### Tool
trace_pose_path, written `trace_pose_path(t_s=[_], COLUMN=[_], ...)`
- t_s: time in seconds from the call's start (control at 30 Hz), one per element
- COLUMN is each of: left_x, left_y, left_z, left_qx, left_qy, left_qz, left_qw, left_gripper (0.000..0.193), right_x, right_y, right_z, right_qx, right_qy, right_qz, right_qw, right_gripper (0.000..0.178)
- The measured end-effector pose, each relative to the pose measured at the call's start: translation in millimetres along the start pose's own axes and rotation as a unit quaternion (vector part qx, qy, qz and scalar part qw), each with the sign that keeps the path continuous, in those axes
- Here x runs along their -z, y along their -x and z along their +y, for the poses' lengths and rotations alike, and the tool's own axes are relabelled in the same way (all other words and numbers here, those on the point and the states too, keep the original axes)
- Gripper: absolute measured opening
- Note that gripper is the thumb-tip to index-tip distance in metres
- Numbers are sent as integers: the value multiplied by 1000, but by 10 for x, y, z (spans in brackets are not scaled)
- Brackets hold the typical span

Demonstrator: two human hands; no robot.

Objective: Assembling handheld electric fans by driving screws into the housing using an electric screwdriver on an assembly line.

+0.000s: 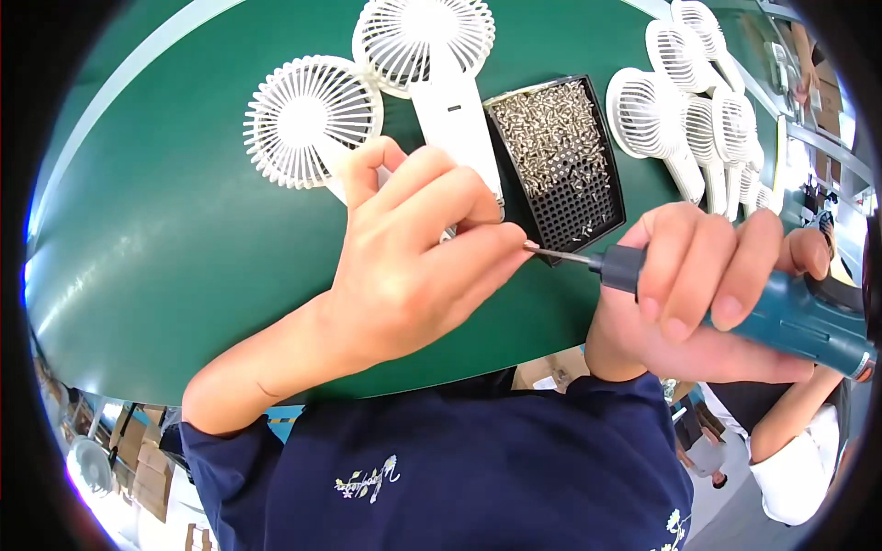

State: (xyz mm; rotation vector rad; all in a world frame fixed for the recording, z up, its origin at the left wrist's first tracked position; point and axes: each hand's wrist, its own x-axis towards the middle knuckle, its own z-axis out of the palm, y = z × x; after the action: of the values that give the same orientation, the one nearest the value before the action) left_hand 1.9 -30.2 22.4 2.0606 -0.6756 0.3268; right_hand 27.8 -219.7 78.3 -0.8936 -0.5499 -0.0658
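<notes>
Cardboard boxes lie beyond the edge of the glossy green table. The right hand wraps a rounded teal power screwdriver; the left hand pinches the tip of its slim metal bit, though from here I can't tell whether anything smaller is caught there. Just past them sits a black perforated tray of shiny screws, ribbed white plastic fans on either side.
</notes>
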Motion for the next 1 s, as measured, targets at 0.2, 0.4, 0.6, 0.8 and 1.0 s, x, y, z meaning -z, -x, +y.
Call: trace_pose_path(t_s=[0.2, 0.4, 0.6, 0.8, 1.0], left_x=[-38, -48, -33, -16, -4], left_y=[4, 18, -8, -20, 11], left_z=[-12, -33, -61, -68, -93], left_qx=[-26, -35, -54, -2, 12], left_qy=[-8, -16, -26, -57, -78], left_qz=[33, 27, -2, 0, -18], left_qw=[999, 999, 998, 998, 997], left_gripper=[26, 26, 23, 30, 22], right_x=[13, 70, 62, -58, -76], right_y=[5, 5, 34, 41, 52], right_z=[6, 60, 110, 30, 201], right_qx=[6, -11, -4, -2, 21], right_qy=[-17, -10, 5, 137, 123], right_qz=[6, -22, -41, -120, -117], right_qw=[1000, 1000, 999, 983, 985], right_gripper=[57, 59, 63, 71, 77])
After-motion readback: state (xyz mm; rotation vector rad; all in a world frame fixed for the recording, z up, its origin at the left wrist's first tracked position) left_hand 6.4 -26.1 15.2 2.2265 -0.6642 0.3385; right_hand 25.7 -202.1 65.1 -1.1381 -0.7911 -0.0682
